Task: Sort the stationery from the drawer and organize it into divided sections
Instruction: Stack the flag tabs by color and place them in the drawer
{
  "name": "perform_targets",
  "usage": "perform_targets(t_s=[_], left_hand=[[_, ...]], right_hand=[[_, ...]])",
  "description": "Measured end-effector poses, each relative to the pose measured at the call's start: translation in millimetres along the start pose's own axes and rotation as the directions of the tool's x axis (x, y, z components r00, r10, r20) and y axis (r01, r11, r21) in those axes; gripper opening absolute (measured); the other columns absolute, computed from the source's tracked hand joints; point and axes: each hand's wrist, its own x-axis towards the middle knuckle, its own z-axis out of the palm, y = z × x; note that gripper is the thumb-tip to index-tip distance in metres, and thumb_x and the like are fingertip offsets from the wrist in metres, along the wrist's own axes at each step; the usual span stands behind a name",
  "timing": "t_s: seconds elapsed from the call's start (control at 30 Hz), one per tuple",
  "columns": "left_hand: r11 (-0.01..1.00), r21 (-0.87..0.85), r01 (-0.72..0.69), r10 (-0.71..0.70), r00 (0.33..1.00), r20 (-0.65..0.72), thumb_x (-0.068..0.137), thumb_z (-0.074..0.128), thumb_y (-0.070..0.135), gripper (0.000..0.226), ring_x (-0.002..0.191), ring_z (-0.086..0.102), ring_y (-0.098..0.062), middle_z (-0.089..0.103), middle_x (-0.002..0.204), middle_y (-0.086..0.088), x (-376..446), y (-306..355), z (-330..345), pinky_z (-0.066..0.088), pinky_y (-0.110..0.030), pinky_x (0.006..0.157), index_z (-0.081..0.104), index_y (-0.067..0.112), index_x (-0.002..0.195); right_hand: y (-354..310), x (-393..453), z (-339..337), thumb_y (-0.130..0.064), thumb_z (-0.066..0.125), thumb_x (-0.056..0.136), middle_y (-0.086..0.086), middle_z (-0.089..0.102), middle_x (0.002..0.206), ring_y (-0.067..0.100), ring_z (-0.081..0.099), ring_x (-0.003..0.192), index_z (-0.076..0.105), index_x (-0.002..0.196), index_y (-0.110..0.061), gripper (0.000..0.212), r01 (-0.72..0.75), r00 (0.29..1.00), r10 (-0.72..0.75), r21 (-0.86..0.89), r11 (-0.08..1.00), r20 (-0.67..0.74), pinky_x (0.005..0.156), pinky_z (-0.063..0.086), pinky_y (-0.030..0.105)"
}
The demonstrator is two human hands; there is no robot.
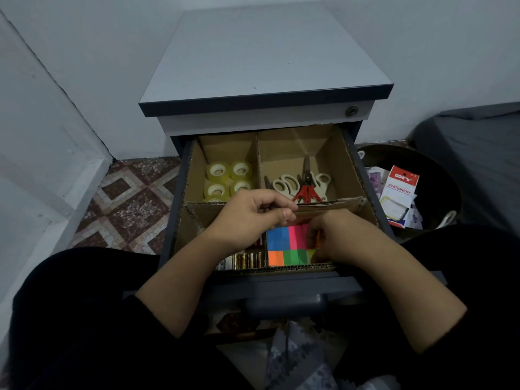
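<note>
Reaching into the open drawer (180,192), both hands work over its cardboard dividers (332,205). At far left, clear tape rolls (228,178) fill one section; near left, batteries (247,260) lie in a row under the left forearm. The left hand (253,212) hovers above the cross divider, fingers curled, thumb pressed to forefinger; whether it pinches anything cannot be told. Just right of it, bright sticky notes (287,244) pack the near right section, where the right hand (334,237) pinches their right edge. Scissors (302,182) lie far right, and a black bin (439,175) stands beyond the drawer.
</note>
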Motion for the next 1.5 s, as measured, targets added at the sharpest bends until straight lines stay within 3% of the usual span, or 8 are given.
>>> perform_targets(t_s=[0.17, 0.77, 0.87, 0.93, 1.03, 1.13, 1.3, 1.5], left_hand=[[1.000, 0.005, 0.005, -0.005, 1.000, 0.009, 0.089, 0.058, -0.002, 0.021, 0.075, 0.067, 0.001, 0.070, 0.087, 0.000, -2, 3, 0, 0.048, -0.009, 0.063, 0.068, 0.017, 0.088], [1.000, 0.011, 0.003, -0.003, 1.000, 0.012, 0.090, 0.058, -0.003, 0.017, 0.076, 0.068, 0.000, 0.070, 0.089, 0.000, -2, 3, 1, 0.048, -0.009, 0.064, 0.068, 0.010, 0.093], [1.000, 0.013, 0.000, 0.000, 1.000, 0.011, 0.089, 0.058, -0.002, 0.018, 0.079, 0.069, -0.002, 0.070, 0.089, -0.001, -1, 2, 1, 0.049, -0.011, 0.066, 0.068, 0.014, 0.091], [1.000, 0.013, 0.003, -0.003, 1.000, 0.008, 0.089, 0.059, -0.001, 0.019, 0.084, 0.069, -0.006, 0.070, 0.091, 0.000, -1, 1, 0, 0.051, -0.013, 0.069, 0.068, 0.016, 0.090], [1.000, 0.009, 0.009, -0.009, 1.000, 0.015, 0.089, 0.058, -0.001, 0.019, 0.085, 0.070, -0.007, 0.070, 0.090, 0.001, 0, 1, 0, 0.051, -0.013, 0.070, 0.068, 0.016, 0.089], [1.000, 0.004, 0.007, -0.008, 1.000, 0.022, 0.090, 0.058, -0.002, 0.019, 0.082, 0.069, -0.004, 0.070, 0.088, 0.003, 0, 1, 0, 0.050, -0.011, 0.067, 0.068, 0.015, 0.090], [1.000, 0.002, 0.010, -0.010, 1.000, 0.018, 0.090, 0.058, -0.002, 0.020, 0.084, 0.070, -0.006, 0.070, 0.087, 0.003, 0, 0, -1, 0.050, -0.012, 0.069, 0.068, 0.016, 0.089], [1.000, 0.007, 0.001, -0.001, 1.000, 0.021, 0.089, 0.059, 0.000, 0.021, 0.086, 0.070, -0.007, 0.071, 0.089, 0.003, -1, 0, -1, 0.051, -0.013, 0.070, 0.068, 0.019, 0.088]], right_hand=[[0, 0, 0, -0.021, 0.075, 0.071, -0.007, 0.062, 0.083, 0.013, 0.059, 0.079, 0.066, 0.086, -0.027, 0.019, 0.017, 1.000, -0.017, -0.011, 1.000, -0.001, 0.069, 0.051, 0.028], [-2, 0, -2, -0.023, 0.077, 0.073, -0.008, 0.058, 0.076, 0.013, 0.057, 0.075, 0.060, 0.076, -0.025, 0.017, 0.011, 0.999, -0.011, 0.001, 1.000, 0.032, 0.064, 0.044, 0.024], [2, -2, -10, -0.027, 0.080, 0.071, -0.004, 0.063, 0.084, 0.015, 0.060, 0.081, 0.063, 0.080, -0.023, 0.020, -0.085, 0.995, 0.085, -0.003, 0.996, 0.048, 0.067, 0.046, 0.025], [6, -4, -16, -0.019, 0.073, 0.079, 0.001, 0.062, 0.088, 0.018, 0.060, 0.082, 0.067, 0.090, -0.018, 0.012, -0.194, 0.981, 0.193, -0.076, 0.978, -0.025, 0.072, 0.050, 0.028], [6, -8, -15, -0.008, 0.059, 0.085, 0.002, 0.048, 0.073, 0.021, 0.052, 0.073, 0.064, 0.090, -0.011, 0.007, -0.299, 0.951, 0.283, -0.141, 0.944, -0.125, 0.066, 0.046, 0.028], [0, -9, -7, -0.010, 0.055, 0.088, 0.000, 0.041, 0.066, 0.023, 0.053, 0.076, 0.054, 0.073, -0.012, 0.014, -0.302, 0.950, 0.285, -0.133, 0.944, -0.130, 0.066, 0.045, 0.030], [-2, -6, -3, -0.004, 0.051, 0.087, 0.000, 0.041, 0.068, 0.027, 0.061, 0.089, 0.059, 0.086, -0.008, 0.010, -0.295, 0.953, 0.281, -0.124, 0.948, -0.117, 0.067, 0.045, 0.032], [-3, -8, -4, -0.005, 0.050, 0.089, -0.001, 0.041, 0.067, 0.024, 0.057, 0.082, 0.060, 0.086, -0.010, 0.012, -0.301, 0.949, 0.286, -0.109, 0.947, -0.133, 0.068, 0.044, 0.031]])
